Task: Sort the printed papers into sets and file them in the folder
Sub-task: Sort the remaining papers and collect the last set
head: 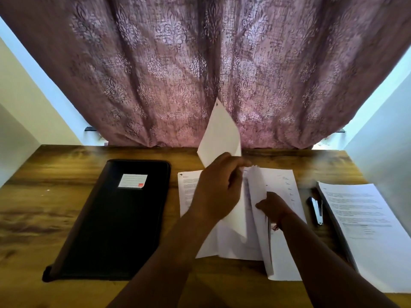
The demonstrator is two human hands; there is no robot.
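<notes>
White printed papers [287, 218], partly lifted

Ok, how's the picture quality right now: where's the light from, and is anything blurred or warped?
Head view: backlit through the mauve patterned curtain, so the black closed folder and both forearms read dark; the lifted white sheets at the left hand and right hand are motion-blurred; wide-angle bending splays the walls and wooden desk; print on the right-hand paper stack is illegible.

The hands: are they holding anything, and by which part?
The left hand grips a lifted white sheet at its lower end. The right hand holds the turned-up edge of the paper set on the desk.
</notes>
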